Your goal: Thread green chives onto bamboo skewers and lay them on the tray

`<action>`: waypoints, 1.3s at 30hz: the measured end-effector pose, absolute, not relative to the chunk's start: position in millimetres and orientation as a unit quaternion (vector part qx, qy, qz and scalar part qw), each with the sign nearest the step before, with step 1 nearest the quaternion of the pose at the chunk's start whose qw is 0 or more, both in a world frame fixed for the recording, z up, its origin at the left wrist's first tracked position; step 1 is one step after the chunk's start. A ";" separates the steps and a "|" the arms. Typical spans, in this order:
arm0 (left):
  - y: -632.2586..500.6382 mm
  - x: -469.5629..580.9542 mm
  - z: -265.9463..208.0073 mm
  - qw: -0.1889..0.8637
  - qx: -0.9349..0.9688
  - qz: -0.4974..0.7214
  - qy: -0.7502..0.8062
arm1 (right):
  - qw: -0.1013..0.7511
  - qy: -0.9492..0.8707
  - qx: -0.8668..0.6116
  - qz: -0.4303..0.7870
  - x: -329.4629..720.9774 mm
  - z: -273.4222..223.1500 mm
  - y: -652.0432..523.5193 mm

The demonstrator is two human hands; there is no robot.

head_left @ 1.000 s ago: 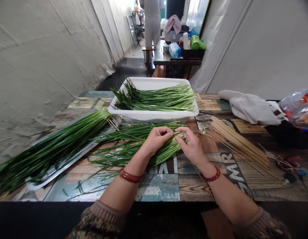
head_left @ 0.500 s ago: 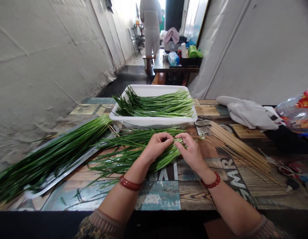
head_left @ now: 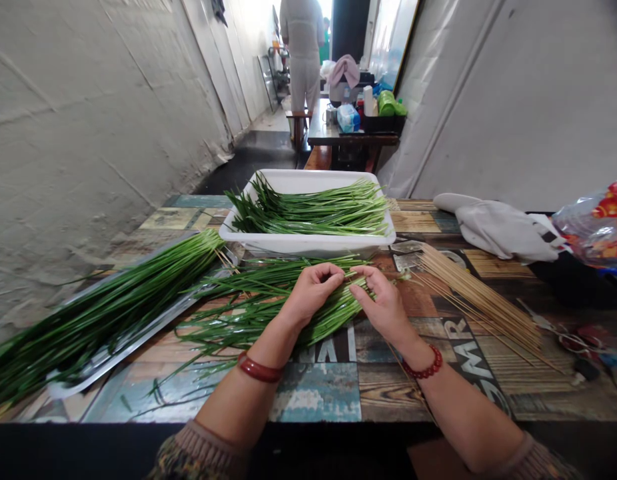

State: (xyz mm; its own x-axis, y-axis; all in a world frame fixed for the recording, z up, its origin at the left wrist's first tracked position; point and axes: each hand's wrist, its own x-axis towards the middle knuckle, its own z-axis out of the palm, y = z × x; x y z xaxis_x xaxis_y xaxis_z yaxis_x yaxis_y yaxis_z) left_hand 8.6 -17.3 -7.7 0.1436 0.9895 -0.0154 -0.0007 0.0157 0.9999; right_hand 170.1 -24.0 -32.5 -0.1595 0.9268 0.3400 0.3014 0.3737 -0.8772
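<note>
A loose spread of garlic chives (head_left: 268, 313) lies on the patterned table, pale stem ends to the right. Over those stems, my left hand (head_left: 316, 290) is closed in a pinch, with what looks like a thin stem at its fingertips. Just to the right, my right hand (head_left: 381, 297) curls its thumb and fingers around pale chive stems. The fingertips of both hands almost meet. A white tub (head_left: 308, 239) behind them holds more chives (head_left: 313, 207). On the left, a large bundle of chives (head_left: 123, 300) rests on a tray (head_left: 118, 367).
Bamboo skewers (head_left: 478, 300) lie right of my hands, with scissors (head_left: 563, 337) beyond them. A grey cloth cap (head_left: 498, 227) and a red-patterned plastic bag (head_left: 603, 220) sit at the far right. A person (head_left: 303, 53) stands in the background near another table (head_left: 321, 130).
My left fingertips have shifted very slightly over the stems. My right hand and the chives stay nearly the same.
</note>
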 end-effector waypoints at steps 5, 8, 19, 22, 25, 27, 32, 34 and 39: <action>-17.0 8.6 -7.1 0.546 0.522 0.459 0.468 | 0.464 -0.680 -0.451 0.345 170.6 -32.5 -23.7; -17.1 8.7 -7.2 0.550 0.521 0.457 0.466 | 0.459 -0.683 -0.452 0.345 170.7 -32.0 -24.0; -16.8 8.6 -9.5 0.553 0.526 0.449 0.464 | 0.462 -0.680 -0.453 0.344 171.0 -32.4 -23.8; -16.8 9.2 -9.3 0.546 0.531 0.454 0.462 | 0.462 -0.681 -0.456 0.340 171.1 -32.4 -23.7; -17.1 9.8 -8.3 0.542 0.531 0.455 0.466 | 0.461 -0.683 -0.460 0.333 171.6 -34.8 -23.0; -17.3 9.7 -7.7 0.543 0.530 0.453 0.469 | 0.463 -0.680 -0.458 0.337 171.8 -37.8 -22.2; -17.2 8.3 -8.0 0.536 0.548 0.439 0.469 | 0.487 -0.659 -0.444 0.362 171.1 -43.1 -21.2; -17.0 8.1 -8.5 0.531 0.555 0.437 0.468 | 0.485 -0.661 -0.444 0.361 170.9 -42.1 -21.4; -17.2 9.8 -8.2 0.512 0.566 0.445 0.468 | 0.475 -0.679 -0.449 0.335 171.6 -37.3 -22.1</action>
